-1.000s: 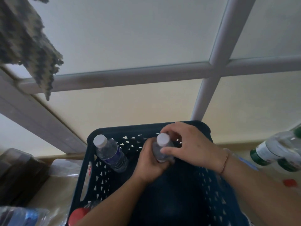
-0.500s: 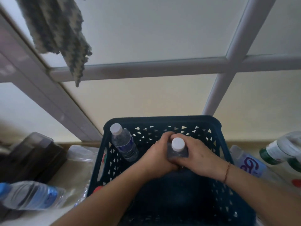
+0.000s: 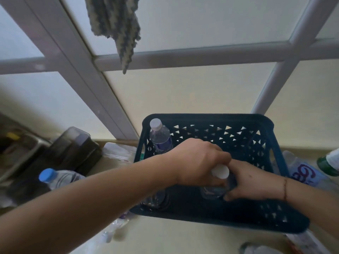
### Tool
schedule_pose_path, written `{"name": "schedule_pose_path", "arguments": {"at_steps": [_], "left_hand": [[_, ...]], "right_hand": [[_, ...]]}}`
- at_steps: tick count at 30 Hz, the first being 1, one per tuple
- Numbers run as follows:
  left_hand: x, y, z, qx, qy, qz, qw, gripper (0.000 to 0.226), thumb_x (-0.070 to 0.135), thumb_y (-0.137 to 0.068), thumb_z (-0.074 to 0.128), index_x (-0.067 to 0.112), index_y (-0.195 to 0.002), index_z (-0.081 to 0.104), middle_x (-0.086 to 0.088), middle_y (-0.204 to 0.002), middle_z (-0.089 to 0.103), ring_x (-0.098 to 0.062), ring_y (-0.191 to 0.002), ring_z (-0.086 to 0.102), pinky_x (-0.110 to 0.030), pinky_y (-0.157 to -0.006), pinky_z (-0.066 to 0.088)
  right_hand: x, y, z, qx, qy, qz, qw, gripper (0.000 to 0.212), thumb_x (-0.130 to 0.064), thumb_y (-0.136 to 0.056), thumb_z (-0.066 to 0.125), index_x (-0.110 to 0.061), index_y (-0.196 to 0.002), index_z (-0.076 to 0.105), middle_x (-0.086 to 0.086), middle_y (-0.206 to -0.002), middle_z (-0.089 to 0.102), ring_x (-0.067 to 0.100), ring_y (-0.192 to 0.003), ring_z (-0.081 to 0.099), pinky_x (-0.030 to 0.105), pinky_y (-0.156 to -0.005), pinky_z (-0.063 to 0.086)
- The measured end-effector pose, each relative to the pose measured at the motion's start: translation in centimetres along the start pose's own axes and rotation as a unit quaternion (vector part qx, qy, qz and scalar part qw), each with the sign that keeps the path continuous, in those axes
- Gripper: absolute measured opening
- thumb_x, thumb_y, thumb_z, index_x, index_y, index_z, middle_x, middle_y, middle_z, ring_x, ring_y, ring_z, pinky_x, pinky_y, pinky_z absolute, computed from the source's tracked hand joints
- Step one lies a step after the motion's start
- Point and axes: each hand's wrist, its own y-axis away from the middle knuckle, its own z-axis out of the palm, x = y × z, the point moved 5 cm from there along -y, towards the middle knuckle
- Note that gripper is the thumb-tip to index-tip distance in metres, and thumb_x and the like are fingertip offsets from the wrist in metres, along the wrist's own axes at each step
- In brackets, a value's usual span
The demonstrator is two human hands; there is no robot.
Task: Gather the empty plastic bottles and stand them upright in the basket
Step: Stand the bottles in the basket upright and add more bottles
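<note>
A dark blue perforated basket (image 3: pixel 266 123) stands on the pale floor against the wall. One clear bottle with a white cap (image 3: pixel 160 136) stands upright in its far left corner. Both hands reach into the basket around a second white-capped bottle (image 3: pixel 220 172). My left hand (image 3: pixel 198 160) is shut over its neck from above, and my right hand (image 3: pixel 253 182) grips its body low down. The base of another clear bottle (image 3: pixel 156 198) shows under my left forearm.
A blue-capped bottle (image 3: pixel 55 177) lies left of the basket beside a dark plastic box (image 3: pixel 73 153). A bottle with a purple label (image 3: pixel 302 173) and a green-banded bottle (image 3: pixel 328 164) lie at the right. A knitted cloth (image 3: pixel 113 24) hangs from the window frame above.
The view has tilted down and left. Both hands have lowered the bottle deeper into the basket, with my left hand now on top of it.
</note>
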Motion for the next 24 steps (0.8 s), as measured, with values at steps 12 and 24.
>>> {"name": "schedule_pose_path", "arguments": {"at_steps": [12,24], "left_hand": [[-0.2,6.8,-0.8,-0.046,0.103,-0.026,0.993,0.027,0.038,-0.073,0.08,0.019,-0.087,0.067,0.002,-0.077,0.063,-0.014,-0.065,0.052,-0.029,-0.056,0.044],[-3.7,8.3,-0.4,-0.132,0.335,-0.161,0.919,0.029,0.041,-0.089,0.069,0.018,-0.105,0.072,0.003,-0.096,0.074,-0.01,-0.09,0.069,-0.031,-0.086,0.055]], "right_hand": [[-3.7,-1.4,5.2,-0.132,0.071,-0.019,0.988,0.041,-0.029,-0.076,0.076,-0.045,-0.089,0.041,-0.024,-0.083,0.054,0.003,-0.087,0.056,0.005,-0.065,0.039],[-4.5,-3.7,7.5,-0.209,0.084,0.0,0.974,0.028,-0.019,-0.082,0.069,-0.039,-0.086,0.049,-0.002,-0.099,0.066,0.018,-0.094,0.062,0.028,-0.084,0.053]]}}
